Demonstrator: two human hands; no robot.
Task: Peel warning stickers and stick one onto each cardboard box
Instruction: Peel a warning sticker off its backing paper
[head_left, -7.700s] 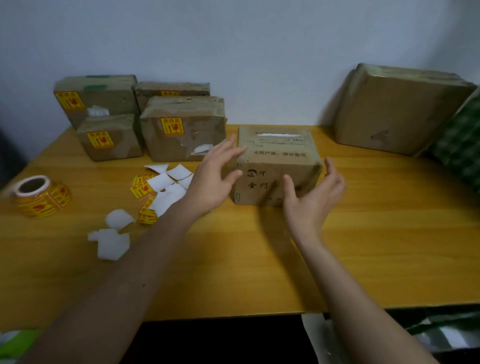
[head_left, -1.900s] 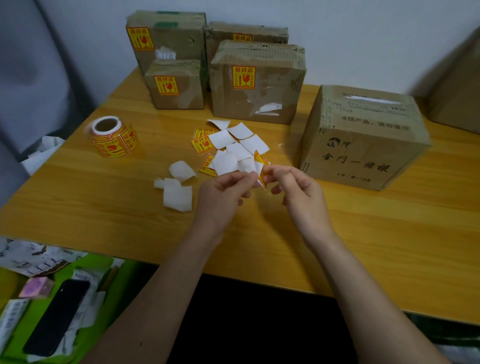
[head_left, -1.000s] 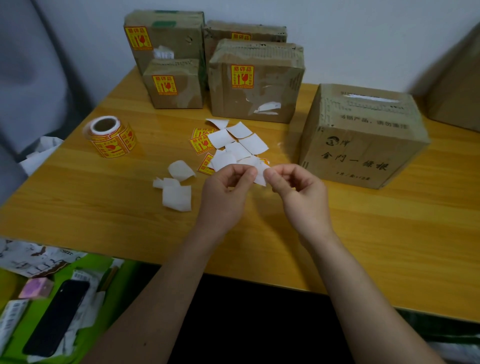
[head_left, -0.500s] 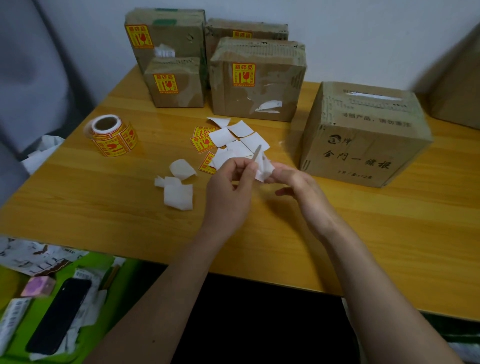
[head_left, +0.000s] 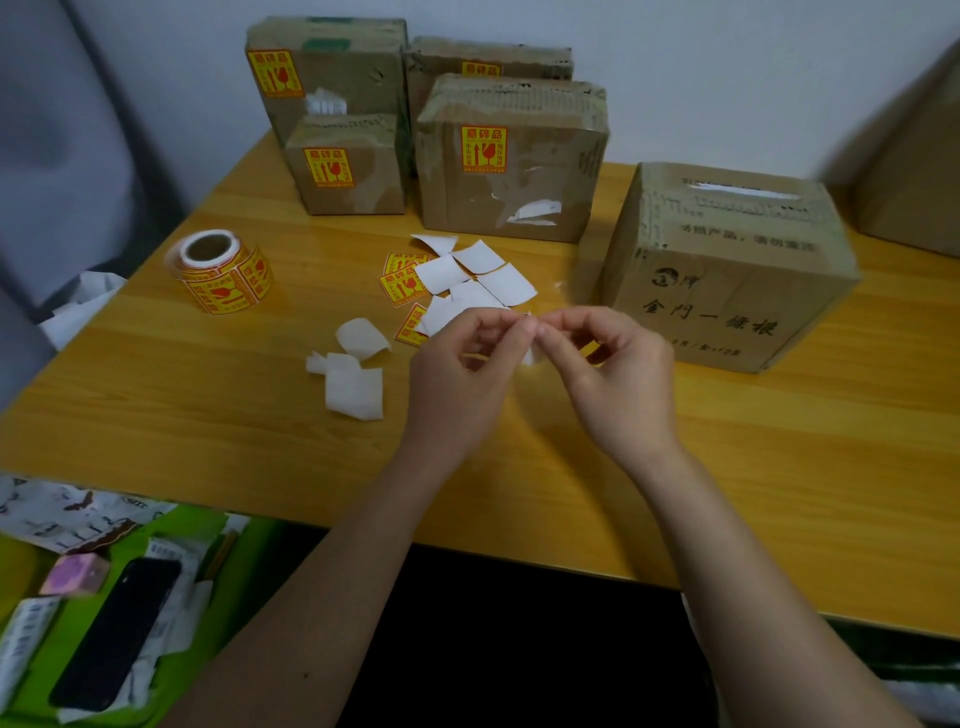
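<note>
Fingertips of both hands meet, pinching one small sticker (head_left: 529, 357) between them. Left hand (head_left: 462, 379) and right hand (head_left: 618, 374) hover palms-inward above the table (head_left: 208, 415), just in front of the unlabelled cardboard box (head_left: 727, 270).

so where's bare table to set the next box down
Bare wood lies along the near table edge left of the left hand, and right of the right hand below the big printed cardboard box. Crowded: the loose yellow stickers and white backing papers.
</note>
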